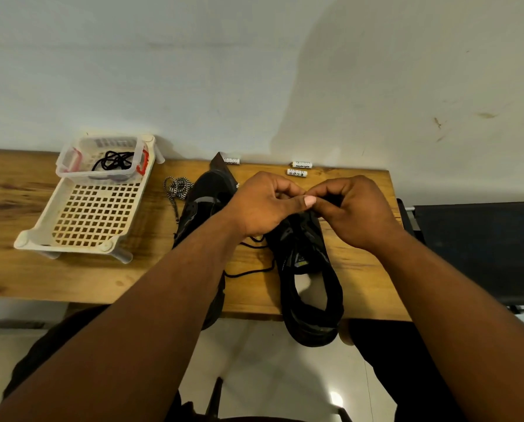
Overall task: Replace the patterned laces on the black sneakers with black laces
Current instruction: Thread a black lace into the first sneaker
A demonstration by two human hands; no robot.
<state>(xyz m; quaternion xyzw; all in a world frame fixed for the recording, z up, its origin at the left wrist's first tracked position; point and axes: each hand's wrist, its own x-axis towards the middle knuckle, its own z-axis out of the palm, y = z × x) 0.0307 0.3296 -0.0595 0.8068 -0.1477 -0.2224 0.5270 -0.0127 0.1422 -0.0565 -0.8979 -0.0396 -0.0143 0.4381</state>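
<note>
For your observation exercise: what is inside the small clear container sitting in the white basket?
A tangled black lace lies inside the clear container, at the far end of the white basket. Anything beneath the tangle is hidden.

Dim warm light, soft shadows, wide-angle edge distortion

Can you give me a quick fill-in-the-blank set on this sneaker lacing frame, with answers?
1. The spare black lace lies inside the clear ___.
2. The patterned lace lies on the table between the white basket and the ___ sneaker.
3. Both hands, left hand and right hand, work above the ___ sneaker.

Answers: container; left; right
</note>
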